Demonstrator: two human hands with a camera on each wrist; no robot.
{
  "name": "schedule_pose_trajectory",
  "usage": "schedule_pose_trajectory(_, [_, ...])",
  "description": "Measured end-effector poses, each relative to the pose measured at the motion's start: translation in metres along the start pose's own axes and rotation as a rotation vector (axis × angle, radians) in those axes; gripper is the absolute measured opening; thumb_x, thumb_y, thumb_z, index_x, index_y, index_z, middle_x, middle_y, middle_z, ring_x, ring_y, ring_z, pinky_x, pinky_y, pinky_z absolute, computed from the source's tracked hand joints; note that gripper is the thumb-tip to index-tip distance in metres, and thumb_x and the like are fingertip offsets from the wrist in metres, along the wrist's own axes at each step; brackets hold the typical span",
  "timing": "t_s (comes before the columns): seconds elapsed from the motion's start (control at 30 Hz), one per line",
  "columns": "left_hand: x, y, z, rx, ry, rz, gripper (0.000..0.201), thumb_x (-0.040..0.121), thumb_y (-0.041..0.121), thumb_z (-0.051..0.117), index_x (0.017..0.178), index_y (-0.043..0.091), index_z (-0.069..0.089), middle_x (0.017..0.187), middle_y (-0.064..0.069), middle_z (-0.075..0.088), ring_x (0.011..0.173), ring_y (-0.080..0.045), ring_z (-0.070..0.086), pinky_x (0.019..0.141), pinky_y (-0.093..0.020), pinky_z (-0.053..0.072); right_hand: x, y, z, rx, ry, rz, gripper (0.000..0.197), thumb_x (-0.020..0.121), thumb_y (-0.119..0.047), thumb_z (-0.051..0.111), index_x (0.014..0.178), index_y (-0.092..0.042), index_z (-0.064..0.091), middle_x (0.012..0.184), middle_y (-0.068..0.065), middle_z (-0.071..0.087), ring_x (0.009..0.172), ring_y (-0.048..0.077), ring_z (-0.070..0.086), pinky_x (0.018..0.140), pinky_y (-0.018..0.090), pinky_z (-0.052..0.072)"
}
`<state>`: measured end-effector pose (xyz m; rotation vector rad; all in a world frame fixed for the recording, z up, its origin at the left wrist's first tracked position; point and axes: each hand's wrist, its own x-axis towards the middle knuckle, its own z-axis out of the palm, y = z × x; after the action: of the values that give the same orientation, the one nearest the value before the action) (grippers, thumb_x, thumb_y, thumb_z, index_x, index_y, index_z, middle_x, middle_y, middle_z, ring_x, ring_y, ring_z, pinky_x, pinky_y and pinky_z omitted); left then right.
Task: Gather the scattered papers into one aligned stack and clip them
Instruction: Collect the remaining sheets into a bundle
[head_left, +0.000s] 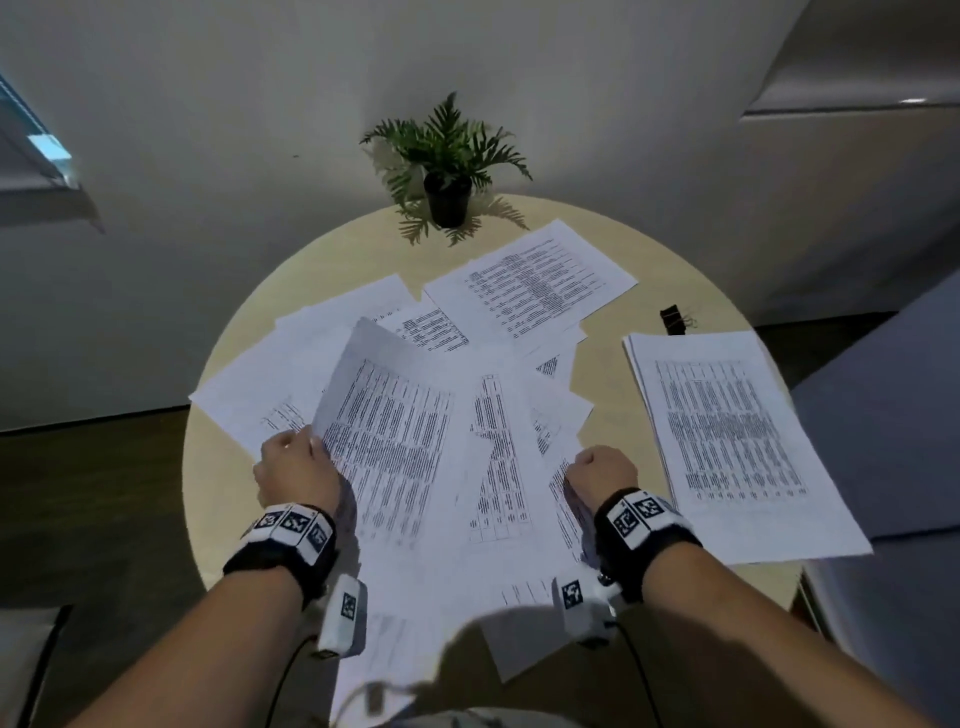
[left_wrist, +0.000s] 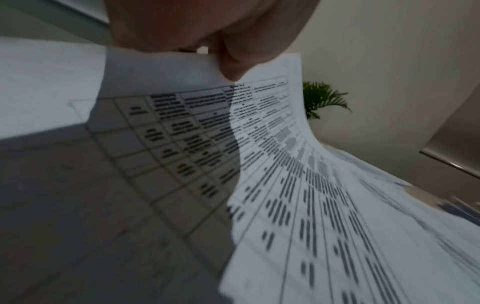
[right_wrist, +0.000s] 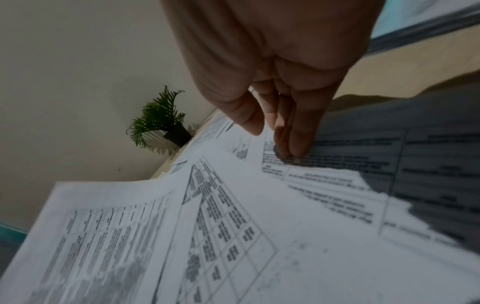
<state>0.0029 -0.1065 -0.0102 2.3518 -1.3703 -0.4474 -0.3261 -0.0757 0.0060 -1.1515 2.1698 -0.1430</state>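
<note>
Printed sheets (head_left: 363, 332) lie scattered and overlapping across a round pale table (head_left: 208, 467). My left hand (head_left: 291, 460) pinches the left edge of one lifted, curling sheet (head_left: 389, 431); the left wrist view shows the thumb (left_wrist: 230, 67) on that sheet (left_wrist: 272, 144). My right hand (head_left: 602, 467) is curled at the right edge of the middle pile. There its fingertips (right_wrist: 294, 148) and thumb (right_wrist: 249, 121) close on a printed sheet (right_wrist: 324, 170). A squared stack of papers (head_left: 727, 431) lies at the right. A black binder clip (head_left: 675, 319) sits just beyond that stack.
A potted fern (head_left: 447, 171) stands at the table's far edge against the wall. The stack at the right overhangs the table rim next to a grey surface (head_left: 883, 415). More loose sheets (head_left: 514, 654) hang over the near edge.
</note>
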Motion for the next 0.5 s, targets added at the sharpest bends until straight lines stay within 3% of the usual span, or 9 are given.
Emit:
schedule_pose_trajectory(0.07, [0.007, -0.009, -0.004, 0.072, -0.043, -0.093, 0.033, 0.097, 0.024, 0.042, 0.107, 0.006, 0.068, 0.124, -0.017, 0.055, 0.11, -0.043, 0.049, 0.093, -0.049, 0.043, 0.001, -0.006, 0.004, -0.015, -0.022, 0.067, 0.017, 0.086, -0.011, 0.053, 0.07, -0.011, 0.048, 0.072, 0.003, 0.045, 0.071, 0.023, 0.045, 0.06, 0.024, 0.036])
schedule_pose_trajectory(0.17, [0.009, -0.023, -0.01, 0.134, -0.193, -0.189, 0.033, 0.094, 0.028, 0.043, 0.111, 0.009, 0.065, 0.128, -0.02, 0.048, 0.11, -0.043, 0.047, 0.099, -0.045, 0.039, 0.005, -0.016, 0.009, 0.028, -0.051, 0.106, 0.014, 0.085, -0.011, 0.054, 0.075, -0.003, 0.048, 0.067, 0.003, 0.045, 0.075, 0.024, 0.046, 0.049, 0.022, 0.03])
schedule_pose_trajectory(0.2, [0.005, -0.026, -0.011, 0.147, -0.223, -0.189, 0.03, 0.092, 0.028, 0.047, 0.109, 0.011, 0.065, 0.128, -0.019, 0.046, 0.108, -0.044, 0.048, 0.098, -0.044, 0.04, 0.004, -0.021, 0.01, 0.034, -0.071, 0.102, 0.011, 0.085, -0.011, 0.054, 0.078, -0.003, 0.05, 0.073, 0.004, 0.05, 0.077, 0.024, 0.048, 0.052, 0.021, 0.036])
schedule_pose_trajectory(0.27, [-0.008, -0.03, -0.012, 0.212, -0.271, -0.144, 0.024, 0.089, 0.03, 0.055, 0.105, 0.014, 0.064, 0.128, -0.017, 0.044, 0.107, -0.042, 0.048, 0.096, -0.042, 0.041, 0.003, -0.03, 0.014, -0.009, -0.106, 0.037, 0.01, 0.086, -0.008, 0.051, 0.076, -0.004, 0.052, 0.096, 0.011, 0.057, 0.089, 0.026, 0.056, 0.072, 0.024, 0.046])
schedule_pose_trajectory(0.33, [-0.026, -0.029, -0.01, 0.232, -0.296, -0.1, 0.023, 0.085, 0.031, 0.064, 0.102, 0.016, 0.06, 0.127, -0.014, 0.041, 0.105, -0.04, 0.05, 0.096, -0.039, 0.043, -0.002, -0.038, 0.022, -0.052, -0.081, -0.028, 0.016, 0.087, -0.012, 0.049, 0.094, -0.003, 0.06, 0.12, 0.016, 0.053, 0.106, 0.031, 0.057, 0.087, 0.03, 0.047])
schedule_pose_trajectory(0.37, [-0.036, -0.028, -0.01, 0.211, -0.299, -0.094, 0.026, 0.082, 0.031, 0.067, 0.101, 0.016, 0.058, 0.127, -0.013, 0.04, 0.103, -0.039, 0.051, 0.095, -0.039, 0.044, -0.006, -0.04, 0.028, -0.043, -0.071, -0.038, 0.026, 0.086, -0.015, 0.05, 0.108, -0.003, 0.059, 0.125, 0.017, 0.049, 0.11, 0.033, 0.055, 0.089, 0.031, 0.046])
schedule_pose_trajectory(0.4, [-0.044, -0.026, -0.01, 0.17, -0.307, -0.098, 0.03, 0.08, 0.03, 0.07, 0.103, 0.016, 0.056, 0.126, -0.013, 0.039, 0.098, -0.038, 0.053, 0.093, -0.038, 0.046, -0.009, -0.042, 0.034, -0.043, -0.072, -0.068, 0.028, 0.084, -0.016, 0.051, 0.109, -0.005, 0.058, 0.124, 0.018, 0.046, 0.109, 0.033, 0.053, 0.088, 0.031, 0.045])
schedule_pose_trajectory(0.47, [-0.058, -0.019, -0.01, 0.055, -0.345, -0.119, 0.046, 0.079, 0.027, 0.073, 0.116, 0.014, 0.049, 0.129, -0.013, 0.037, 0.086, -0.032, 0.056, 0.085, -0.035, 0.047, -0.016, -0.046, 0.045, -0.034, -0.067, -0.124, 0.012, 0.081, -0.014, 0.054, 0.092, -0.008, 0.055, 0.115, 0.017, 0.046, 0.101, 0.03, 0.052, 0.083, 0.028, 0.044])
schedule_pose_trajectory(0.5, [-0.063, -0.015, -0.01, 0.015, -0.374, -0.125, 0.057, 0.079, 0.026, 0.074, 0.124, 0.011, 0.044, 0.132, -0.014, 0.037, 0.085, -0.03, 0.056, 0.083, -0.034, 0.046, -0.018, -0.047, 0.049, -0.058, -0.079, -0.15, 0.014, 0.082, -0.013, 0.055, 0.095, -0.008, 0.055, 0.119, 0.016, 0.045, 0.105, 0.03, 0.05, 0.086, 0.028, 0.044])
